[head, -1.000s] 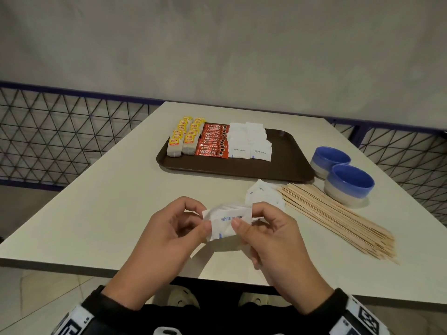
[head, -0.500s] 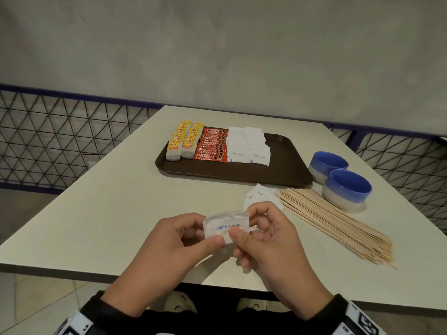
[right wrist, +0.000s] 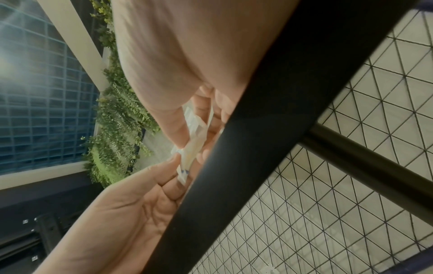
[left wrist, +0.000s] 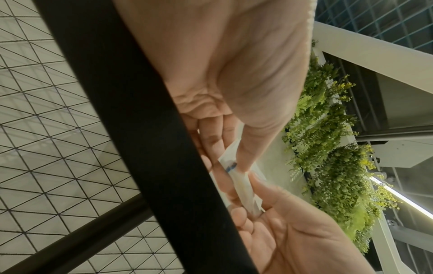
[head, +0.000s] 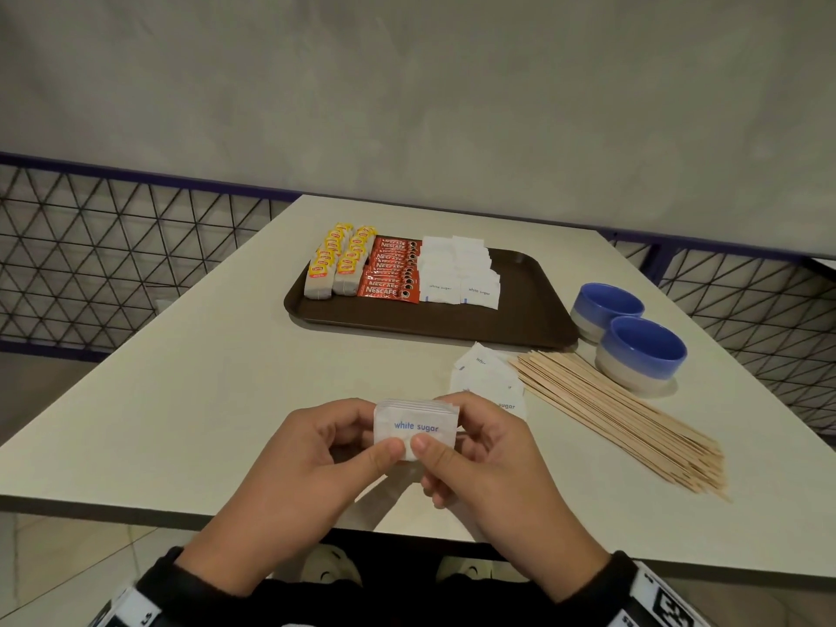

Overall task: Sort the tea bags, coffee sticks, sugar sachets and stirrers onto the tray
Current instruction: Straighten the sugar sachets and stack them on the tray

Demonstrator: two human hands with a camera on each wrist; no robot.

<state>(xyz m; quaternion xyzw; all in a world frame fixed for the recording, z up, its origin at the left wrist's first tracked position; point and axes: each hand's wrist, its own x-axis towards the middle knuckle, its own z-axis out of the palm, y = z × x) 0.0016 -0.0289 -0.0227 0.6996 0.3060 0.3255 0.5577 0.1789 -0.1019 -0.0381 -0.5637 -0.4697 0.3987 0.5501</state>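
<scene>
Squared up now, the little stack of sugar sachets [head: 416, 426] faces flat toward us, where a second ago it sat tilted and half hidden between the thumbs. Left hand [head: 312, 463] pinches its lower left corner, thumb in front, fingers [head: 348, 411] curled behind, clamped on the stack just above the near edge of the worktop [head: 190, 400]. Right hand [head: 488, 468] mirrors it, thumb meeting the left thumb on the front face, fingers wrapped round the stack's right edge. From the left wrist view the stack [left wrist: 243, 187] shows edge-on between both sets of fingertips.

Further back, left to right across the brown tray [head: 520, 319]: two rows of yellow-tagged tea bags [head: 337, 264], then a fanned column of red coffee sticks [head: 391, 276], then two rows of white sugar packets [head: 457, 276] touching the coffee. Just beside the right hand, loose sachets [head: 488, 377] lie on the worktop, brushing against the bundle of wooden stirrers [head: 619, 414]. Two blue bowls [head: 633, 350] stand at the far right, touching each other.
</scene>
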